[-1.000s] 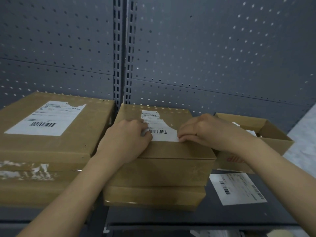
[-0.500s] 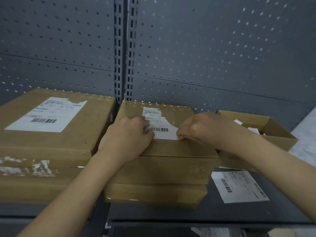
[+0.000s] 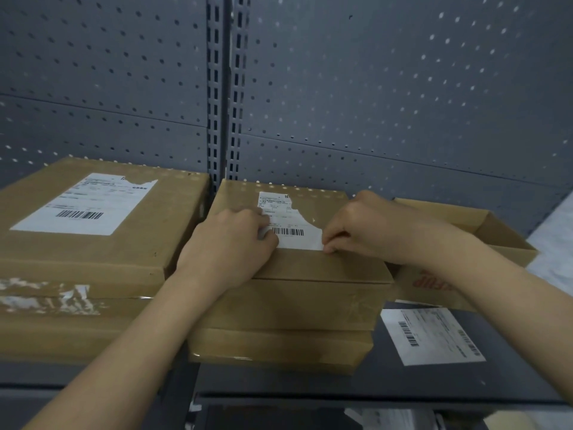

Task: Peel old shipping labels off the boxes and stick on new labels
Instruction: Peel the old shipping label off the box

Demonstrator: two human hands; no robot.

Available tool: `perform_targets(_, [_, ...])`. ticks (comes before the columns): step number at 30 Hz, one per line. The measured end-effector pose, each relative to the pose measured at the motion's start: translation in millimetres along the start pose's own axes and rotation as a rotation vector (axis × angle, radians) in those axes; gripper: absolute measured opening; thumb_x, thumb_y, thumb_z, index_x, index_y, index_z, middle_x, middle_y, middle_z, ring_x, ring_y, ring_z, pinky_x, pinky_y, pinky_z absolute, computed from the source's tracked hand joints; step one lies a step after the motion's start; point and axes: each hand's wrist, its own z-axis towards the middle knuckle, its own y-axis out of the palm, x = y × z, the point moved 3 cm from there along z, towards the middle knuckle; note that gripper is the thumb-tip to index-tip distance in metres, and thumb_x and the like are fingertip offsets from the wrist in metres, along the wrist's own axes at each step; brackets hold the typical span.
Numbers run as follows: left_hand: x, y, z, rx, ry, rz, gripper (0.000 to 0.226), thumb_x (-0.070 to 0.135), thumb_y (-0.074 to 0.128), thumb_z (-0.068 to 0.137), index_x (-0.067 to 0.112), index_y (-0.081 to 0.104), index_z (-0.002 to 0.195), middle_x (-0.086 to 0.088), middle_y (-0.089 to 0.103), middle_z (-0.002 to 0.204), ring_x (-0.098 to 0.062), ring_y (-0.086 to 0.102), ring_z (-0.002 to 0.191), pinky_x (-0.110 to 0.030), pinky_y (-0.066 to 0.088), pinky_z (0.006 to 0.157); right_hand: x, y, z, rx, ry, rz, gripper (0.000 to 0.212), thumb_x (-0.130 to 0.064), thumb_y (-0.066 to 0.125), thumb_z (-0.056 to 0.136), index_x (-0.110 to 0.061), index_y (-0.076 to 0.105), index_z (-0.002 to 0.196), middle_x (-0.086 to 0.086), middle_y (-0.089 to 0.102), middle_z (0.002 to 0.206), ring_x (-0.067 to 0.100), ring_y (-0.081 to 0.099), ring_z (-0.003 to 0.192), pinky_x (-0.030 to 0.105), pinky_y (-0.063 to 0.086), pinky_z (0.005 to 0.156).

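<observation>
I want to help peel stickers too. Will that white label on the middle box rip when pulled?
It will probably rip: the label looks paper-thin, and its top corner is already torn jagged. It likely sticks hard, since it lies flat on the box while the right hand picks at one corner.

Dim, soft light; wide-angle edge distortion

The rear wall consists of a grey perforated sheet-metal left back panel (image 3: 102, 72) and a matching right back panel (image 3: 403, 88), each crossed by a horizontal seam. Two grey slotted steel uprights (image 3: 214, 88) stand between them. A dark grey metal shelf deck (image 3: 434, 386) projects forward below. A pale mottled floor surface (image 3: 555, 243) shows at the right edge. Lighting is dim, and the right panel's holes appear bright.
</observation>
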Motion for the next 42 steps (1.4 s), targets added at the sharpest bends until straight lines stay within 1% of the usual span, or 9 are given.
perform_targets(9, [-1,3,0,-0.003,-0.009,0.017,0.035,0.039,0.042,0.096,0.024,0.068,0.114,0.009,0.062,0.127,-0.021,0.060,0.105,-0.042,0.052,0.088,-9,2,11,-0.003,0.063,-0.149,0.011,-0.019,0.066,0.087,-0.017,0.075,0.083,0.000,0.074,0.085,0.019,0.067,0.077,0.039,0.057,0.072])
perform_targets(11, [-2,3,1,0.000,-0.011,0.012,0.035,0.039,0.042,0.096,0.023,0.068,0.111,0.008,0.062,0.125,-0.022,0.061,0.103,-0.043,0.052,0.087,-10,2,11,0.004,0.067,-0.174,0.017,-0.015,0.064,0.088,-0.018,0.071,0.073,0.000,0.070,0.075,0.017,0.063,0.069,0.038,0.056,0.069])
perform_targets(13, [-3,4,1,0.000,-0.015,0.008,0.034,0.040,0.042,0.095,0.022,0.068,0.109,0.007,0.063,0.122,-0.022,0.061,0.101,-0.043,0.053,0.086,-11,1,11,0.021,0.081,-0.151,0.032,-0.011,0.063,0.086,-0.022,0.057,0.056,-0.003,0.058,0.061,0.014,0.053,0.059,0.034,0.053,0.064])
perform_targets(14, [-3,4,1,-0.001,-0.016,0.006,0.034,0.040,0.042,0.095,0.022,0.068,0.109,0.007,0.064,0.122,-0.022,0.062,0.100,-0.043,0.053,0.085,-9,-1,12,0.022,0.092,-0.111,0.032,-0.013,0.066,0.086,-0.023,0.059,0.056,-0.005,0.059,0.062,0.012,0.054,0.060,0.034,0.053,0.065])
perform_targets(16, [-4,4,2,0.000,-0.019,0.004,0.035,0.040,0.042,0.095,0.022,0.068,0.110,0.006,0.064,0.121,-0.022,0.062,0.100,-0.043,0.053,0.085,-4,-5,11,0.004,0.130,-0.001,0.011,-0.022,0.072,0.087,-0.021,0.076,0.076,-0.007,0.072,0.079,0.010,0.064,0.078,0.035,0.054,0.078])
perform_targets(19, [-4,5,2,0.008,-0.013,0.009,0.035,0.040,0.041,0.095,0.022,0.068,0.111,0.006,0.064,0.122,-0.022,0.062,0.100,-0.043,0.053,0.085,-5,-8,9,-0.048,0.153,0.031,0.011,-0.030,0.074,0.086,-0.022,0.079,0.090,-0.009,0.075,0.091,0.009,0.066,0.089,0.034,0.053,0.086])
perform_targets(28, [-7,8,3,0.002,-0.005,0.005,0.035,0.042,0.040,0.094,0.026,0.067,0.108,0.008,0.062,0.124,-0.022,0.061,0.099,-0.043,0.054,0.083,-10,-2,18,-0.075,0.167,-0.094,0.007,-0.025,0.074,0.085,-0.022,0.077,0.092,-0.002,0.072,0.093,0.019,0.066,0.088,0.039,0.056,0.079])
perform_targets(36, [-8,9,4,0.003,0.002,0.019,0.036,0.042,0.039,0.095,0.025,0.065,0.113,0.005,0.062,0.126,-0.022,0.061,0.103,-0.044,0.054,0.085,-14,2,13,-0.080,0.106,-0.181,0.011,-0.023,0.063,0.093,-0.019,0.074,0.094,-0.002,0.072,0.092,0.018,0.064,0.086,0.039,0.054,0.080])
perform_targets(42, [-6,6,2,-0.009,-0.008,-0.001,0.036,0.040,0.040,0.096,0.022,0.066,0.114,0.005,0.060,0.128,-0.024,0.060,0.107,-0.045,0.051,0.089,-20,0,5,-0.051,0.076,-0.245,0.027,-0.013,0.053,0.094,-0.013,0.059,0.068,0.003,0.061,0.068,0.019,0.055,0.064,0.035,0.051,0.064])
